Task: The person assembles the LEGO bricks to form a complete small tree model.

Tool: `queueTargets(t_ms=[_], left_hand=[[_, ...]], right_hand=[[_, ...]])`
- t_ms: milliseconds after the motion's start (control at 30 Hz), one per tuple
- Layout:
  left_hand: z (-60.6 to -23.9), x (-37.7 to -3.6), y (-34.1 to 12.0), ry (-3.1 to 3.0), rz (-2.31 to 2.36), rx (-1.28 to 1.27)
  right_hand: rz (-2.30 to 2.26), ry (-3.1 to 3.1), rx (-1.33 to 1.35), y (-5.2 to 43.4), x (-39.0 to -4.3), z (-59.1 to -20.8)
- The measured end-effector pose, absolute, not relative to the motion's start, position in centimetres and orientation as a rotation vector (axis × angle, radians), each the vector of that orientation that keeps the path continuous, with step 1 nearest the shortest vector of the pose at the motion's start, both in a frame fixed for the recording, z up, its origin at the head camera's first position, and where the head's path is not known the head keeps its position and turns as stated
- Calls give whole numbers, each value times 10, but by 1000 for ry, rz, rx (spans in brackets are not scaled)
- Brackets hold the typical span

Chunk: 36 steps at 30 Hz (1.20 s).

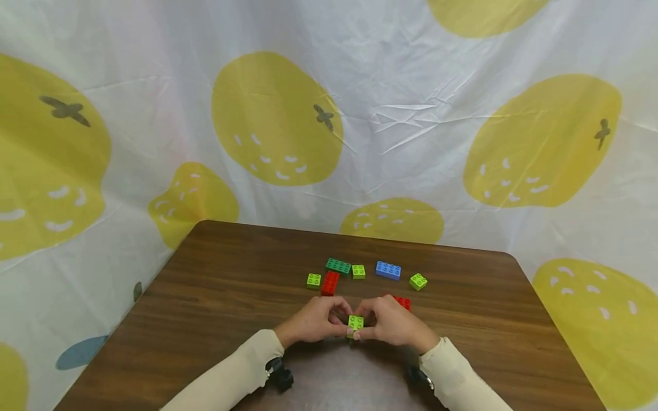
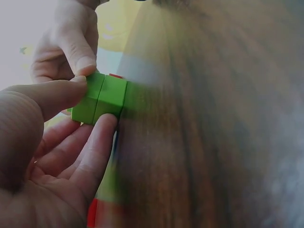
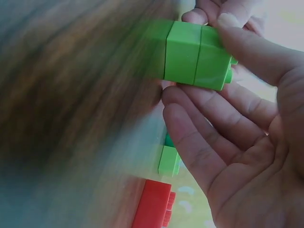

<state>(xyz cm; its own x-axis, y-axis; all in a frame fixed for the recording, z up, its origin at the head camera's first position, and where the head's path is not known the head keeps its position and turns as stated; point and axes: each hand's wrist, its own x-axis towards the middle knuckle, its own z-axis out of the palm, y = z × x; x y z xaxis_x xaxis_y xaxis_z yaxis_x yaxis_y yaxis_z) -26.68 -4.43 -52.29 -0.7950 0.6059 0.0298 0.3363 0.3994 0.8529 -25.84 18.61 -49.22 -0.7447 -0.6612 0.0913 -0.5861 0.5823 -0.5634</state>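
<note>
Two lime-green bricks joined into a small stack sit between both hands, low over the brown table. My left hand pinches the stack from the left; in the left wrist view its thumb and a fingertip are on the stack. My right hand pinches the stack from the right. The right wrist view shows its thumb on top of the stack, with the fingers below.
Loose bricks lie just beyond the hands: a dark green one, a blue one, a red one, three lime ones, and a red one partly behind the right hand. A fruit-print cloth hangs behind.
</note>
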Motion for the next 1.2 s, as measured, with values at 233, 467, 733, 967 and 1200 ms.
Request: queueTargets(t_ms=[233, 467, 733, 967, 1200], left_hand=[[-522, -267, -44, 2367, 1336, 849], [-524, -268, -44, 2371, 1308, 891], [-521, -269, -45, 2375, 1263, 920], [-515, -271, -47, 2377, 1204, 875], [-517, -268, -49, 2345, 1224, 863]], right_hand=[[-883, 2770, -1103, 189, -267, -488], [-945, 2897, -1029, 188, -289, -483], [-1016, 2962, -909, 186, -328, -484], [-954, 3000, -857, 178, -355, -482], [-900, 2981, -780, 172, -371, -489]])
